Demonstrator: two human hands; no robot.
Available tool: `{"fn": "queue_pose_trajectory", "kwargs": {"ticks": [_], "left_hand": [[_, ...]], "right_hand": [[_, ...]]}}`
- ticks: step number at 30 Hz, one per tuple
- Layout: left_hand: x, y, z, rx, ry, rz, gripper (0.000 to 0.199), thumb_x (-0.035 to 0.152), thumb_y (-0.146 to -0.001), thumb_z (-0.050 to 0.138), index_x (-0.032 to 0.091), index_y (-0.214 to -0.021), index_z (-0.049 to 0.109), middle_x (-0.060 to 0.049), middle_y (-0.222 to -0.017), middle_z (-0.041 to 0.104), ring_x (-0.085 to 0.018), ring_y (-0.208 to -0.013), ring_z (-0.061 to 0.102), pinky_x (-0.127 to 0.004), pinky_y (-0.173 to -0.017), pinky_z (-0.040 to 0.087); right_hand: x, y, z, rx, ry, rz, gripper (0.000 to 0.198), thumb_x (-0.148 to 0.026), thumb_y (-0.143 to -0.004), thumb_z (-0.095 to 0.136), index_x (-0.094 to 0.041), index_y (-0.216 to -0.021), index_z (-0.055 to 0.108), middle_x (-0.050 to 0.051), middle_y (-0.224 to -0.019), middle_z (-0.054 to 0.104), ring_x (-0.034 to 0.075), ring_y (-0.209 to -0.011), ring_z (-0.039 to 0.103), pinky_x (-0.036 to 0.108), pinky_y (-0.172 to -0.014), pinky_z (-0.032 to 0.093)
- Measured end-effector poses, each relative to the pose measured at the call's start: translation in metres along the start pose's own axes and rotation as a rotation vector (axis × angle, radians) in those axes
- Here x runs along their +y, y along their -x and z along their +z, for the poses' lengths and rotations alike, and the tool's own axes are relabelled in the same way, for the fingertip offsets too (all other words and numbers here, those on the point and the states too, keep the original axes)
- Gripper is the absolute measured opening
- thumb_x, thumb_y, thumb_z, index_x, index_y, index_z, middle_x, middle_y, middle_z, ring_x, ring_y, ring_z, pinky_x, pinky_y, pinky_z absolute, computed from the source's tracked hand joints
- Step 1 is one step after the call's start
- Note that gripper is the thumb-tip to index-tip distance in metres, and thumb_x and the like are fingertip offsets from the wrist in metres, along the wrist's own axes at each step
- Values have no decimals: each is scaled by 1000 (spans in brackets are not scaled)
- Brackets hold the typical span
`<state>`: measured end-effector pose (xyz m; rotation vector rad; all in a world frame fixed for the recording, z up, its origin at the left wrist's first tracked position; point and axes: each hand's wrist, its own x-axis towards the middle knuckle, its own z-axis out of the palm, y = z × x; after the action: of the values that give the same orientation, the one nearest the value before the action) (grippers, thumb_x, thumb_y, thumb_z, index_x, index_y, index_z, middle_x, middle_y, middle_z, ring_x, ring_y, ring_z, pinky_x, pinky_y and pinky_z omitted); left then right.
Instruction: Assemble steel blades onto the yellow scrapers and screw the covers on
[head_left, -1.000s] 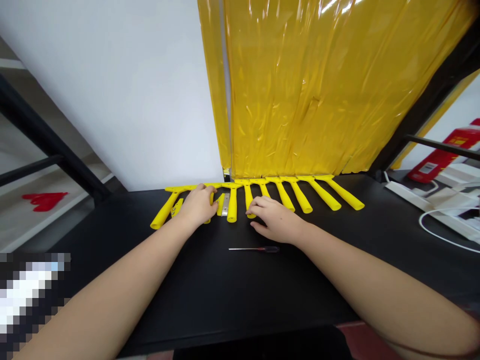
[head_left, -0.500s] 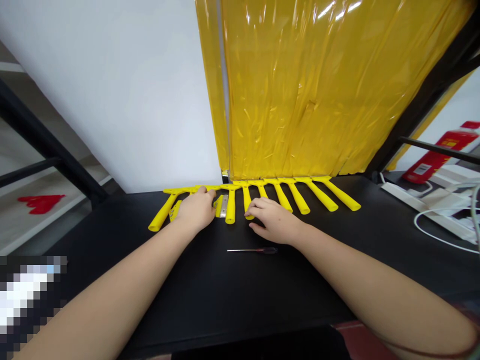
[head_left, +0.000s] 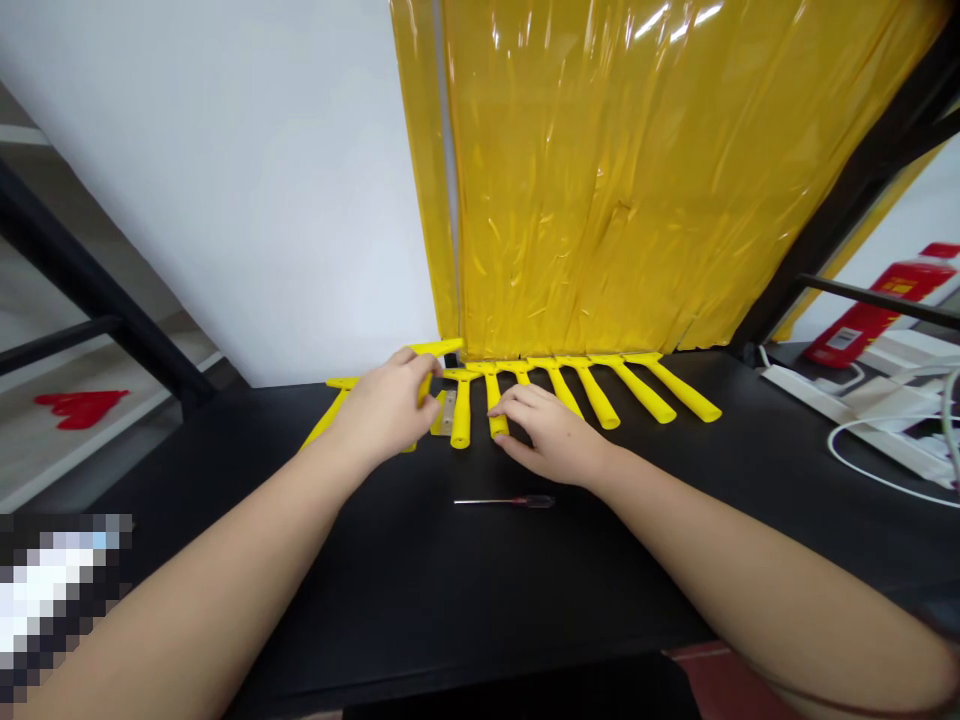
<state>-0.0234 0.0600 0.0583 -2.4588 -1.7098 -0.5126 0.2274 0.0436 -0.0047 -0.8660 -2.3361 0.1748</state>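
The left hand (head_left: 394, 405) clasps a T-shaped yellow handle (head_left: 442, 347) above the smooth black tabletop (head_left: 420, 600); the right hand (head_left: 551, 432), half-curled (gripping, I cannot tell), is at a tapered tubular handle (head_left: 493, 386).

No word, brand or number can be read here with certainty. The clearest place of printing is the red bottle (head_left: 873, 318), which appears slanted at the right side, partly behind a dark rail (head_left: 831, 286). On the lower part of this bottle stands a white label (head_left: 847, 341) with fine dark marks, similar to a barcode, but they are too small for reading. Higher on the same bottle there is some yellow printing (head_left: 898, 287), of which the letters cannot be distinguished. At the lower left, a bright surface (head_left: 49, 610) is covered by coarse square blocks, so any writing there is hidden
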Motion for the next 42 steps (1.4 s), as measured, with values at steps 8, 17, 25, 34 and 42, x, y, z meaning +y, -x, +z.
{"fn": "queue_pose_trajectory", "kwargs": {"ticks": [8,17,25,34,42], "left_hand": [[50,33,7,118,446,408,10,17,-96,56,21,-104,59,-5,-104,62,-18,-93,62,-31,-77,49],[16,12,27,198,518,269,8,23,-100,57,19,-102,64,-5,-97,70,-17,-85,66,-31,-79,54],[-40,-14,57,-219,18,191,33,13,-90,53,18,-109,79,-11,-118,77,-28,-112,71,-40,-101,53],[-31,-9,39,-426,-83,179,34,13,-86,55,21,-102,84,-10,-111,80,-28,-103,74,-36,-92,55],[-25,10,15,-621,-87,206,33,10,-78,64,29,-93,85,-6,-100,82,-26,-92,75,-35,-86,56]], "right_hand": [[-16,-4,10,39,-991,370,39,-57,-104,49,-21,-98,62,4,-90,64,19,-82,61,33,-70,50],[-9,-7,5,285,-1228,617,49,-67,-81,76,-20,-86,61,-1,-76,59,15,-66,54,28,-57,46],[24,-10,-15,490,-1108,693,51,-67,-74,79,-20,-80,60,-2,-69,55,14,-61,51,26,-53,42],[34,-7,-17,470,-969,705,50,-70,-78,72,-22,-84,62,1,-72,61,18,-66,59,28,-57,48],[30,-7,-17,380,-951,688,35,-55,-80,69,-21,-79,62,2,-75,61,18,-72,58,30,-65,48]]}}
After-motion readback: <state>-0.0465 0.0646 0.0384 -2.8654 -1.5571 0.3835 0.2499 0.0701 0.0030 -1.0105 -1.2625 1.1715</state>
